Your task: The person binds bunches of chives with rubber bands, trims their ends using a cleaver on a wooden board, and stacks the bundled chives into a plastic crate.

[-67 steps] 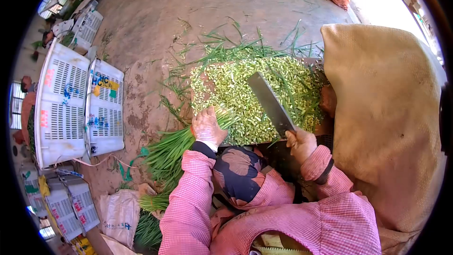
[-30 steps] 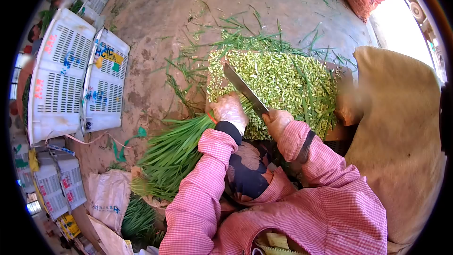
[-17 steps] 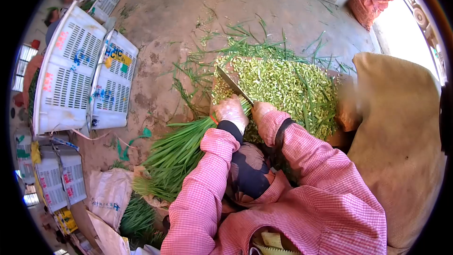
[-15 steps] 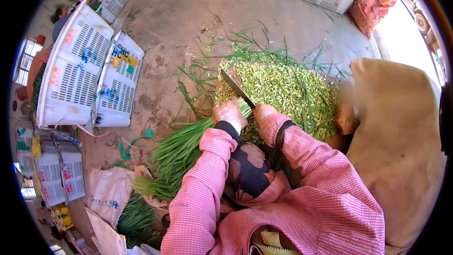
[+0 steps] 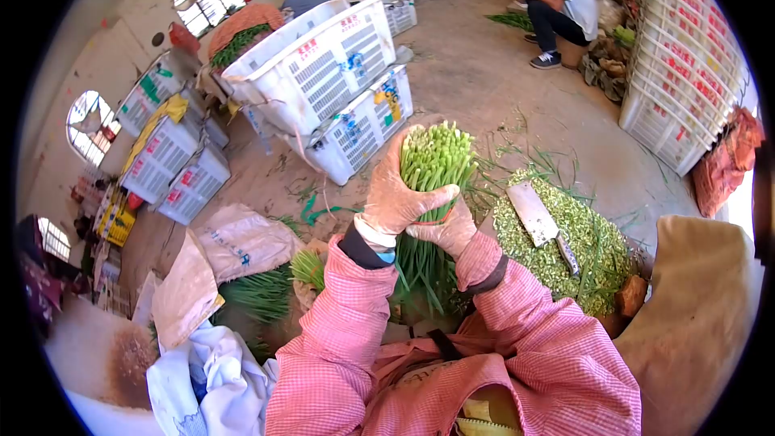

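Observation:
A thick bunch of garlic chives [image 5: 438, 163] stands upright between my hands, pale cut ends at the top and green leaves hanging below. My left hand [image 5: 397, 198], in a thin glove, wraps round its left side with the thumb across the front. Lower down, my right hand [image 5: 452, 230] grips the bunch near an orange-red band. To the right, a cleaver [image 5: 533, 214] lies on a heap of chopped stem pieces [image 5: 593, 262], its handle toward me. Another bunch of chives [image 5: 308, 268] lies left of my forearm, partly hidden.
White plastic crates [image 5: 347, 73] are stacked at front left, more crates [image 5: 674, 81] at right. A pale sack [image 5: 250, 242] covers greens on the left. A brown cloth-covered shape [image 5: 694, 291] stands right. A person [image 5: 569, 4] squats at the back; others are farther left.
The cleaver has left my right hand and lies on the chopped pieces. The bunch has been lifted and turned upright, now in both hands. My view has tilted up and swung left.

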The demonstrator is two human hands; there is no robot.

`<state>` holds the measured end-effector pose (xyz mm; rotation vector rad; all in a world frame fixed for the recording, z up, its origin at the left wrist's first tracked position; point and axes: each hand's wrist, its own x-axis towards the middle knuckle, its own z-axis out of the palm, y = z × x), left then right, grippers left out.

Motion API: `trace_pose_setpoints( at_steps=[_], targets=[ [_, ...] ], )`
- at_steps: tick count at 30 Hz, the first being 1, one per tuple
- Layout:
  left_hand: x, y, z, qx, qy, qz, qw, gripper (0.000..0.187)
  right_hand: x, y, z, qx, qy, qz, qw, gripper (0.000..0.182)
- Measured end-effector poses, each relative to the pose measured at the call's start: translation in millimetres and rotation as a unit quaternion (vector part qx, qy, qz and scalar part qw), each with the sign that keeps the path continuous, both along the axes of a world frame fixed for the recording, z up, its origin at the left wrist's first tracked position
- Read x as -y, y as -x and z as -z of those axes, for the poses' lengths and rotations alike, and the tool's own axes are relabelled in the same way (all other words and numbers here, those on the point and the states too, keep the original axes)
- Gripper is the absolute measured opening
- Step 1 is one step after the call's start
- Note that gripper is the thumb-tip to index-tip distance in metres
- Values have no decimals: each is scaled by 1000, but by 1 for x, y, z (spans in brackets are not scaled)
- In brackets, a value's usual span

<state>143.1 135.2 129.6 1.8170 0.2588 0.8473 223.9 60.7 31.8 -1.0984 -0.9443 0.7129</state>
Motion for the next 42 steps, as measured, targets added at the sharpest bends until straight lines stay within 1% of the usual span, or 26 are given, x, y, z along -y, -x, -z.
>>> trace_pose_setpoints(
  at_steps=[3,4,6,7,8,9,10,11,12,14,15,17,19,21,23,24,27,28,30,31,33,35,37,39,41,42],
  targets=[
    [-15,60,22,-20,-217,-37,975,104,-5,20,-47,-93,-79,-45,992,75],
    [-17,95,46,-140,-240,-86,957,107,-5,22,-57,-139,-87,-52,985,72],
    [-16,173,110,-471,-245,-143,835,100,5,26,-89,-170,-136,-60,974,64],
    [-6,205,118,-675,-326,-71,659,84,7,25,-97,-168,-144,-65,973,64],
    [3,237,115,-684,-239,-5,689,68,9,23,-103,-61,-132,-39,989,64],
    [6,283,154,-474,-153,-93,862,59,9,19,-106,45,-119,-8,992,64],
    [37,278,100,-494,116,-111,855,53,5,16,-95,161,-160,-31,973,58],
    [52,290,97,-337,280,-62,897,55,5,22,-93,158,-161,-30,974,58],
    [66,284,80,-211,355,94,906,78,6,31,-90,209,-181,-36,960,60],
    [79,240,78,-48,450,275,848,92,8,56,-82,304,-217,-60,926,64],
    [76,215,90,41,604,308,734,87,7,69,-79,348,-240,-69,904,66],
    [68,177,85,131,600,253,747,79,12,90,-69,429,-281,-72,856,70],
    [55,162,95,178,590,157,772,75,31,99,-53,571,-166,-51,802,94],
    [44,158,108,213,573,67,789,71,49,86,-21,569,5,41,821,90],
    [34,163,120,247,540,-2,804,67,73,59,24,361,104,-14,927,102],
    [30,166,125,263,525,-30,809,65,86,57,34,8,197,-144,970,103],
    [26,166,142,285,498,-71,816,60,91,69,49,-183,124,-284,933,97],
    [28,169,144,292,508,-53,808,58,90,81,38,-169,115,-324,924,86],
    [29,176,145,318,530,5,786,52,91,81,30,182,238,-281,912,45],
    [27,180,139,338,537,46,772,49,94,81,14,366,338,-224,837,40],
    [21,189,137,335,523,-13,784,54,131,73,48,510,250,-209,796,34],
    [11,198,146,309,493,-54,811,56,164,59,24,242,190,-214,927,31],
    [17,202,140,299,496,-69,812,57,162,21,40,120,382,-151,904,20],
    [32,199,132,259,570,-101,773,51,141,3,27,526,412,83,740,32],
    [39,192,137,256,554,-18,792,50,110,11,17,544,101,223,803,55],
    [42,190,143,247,559,-22,791,49,96,25,3,466,26,172,867,55]
  ],
)
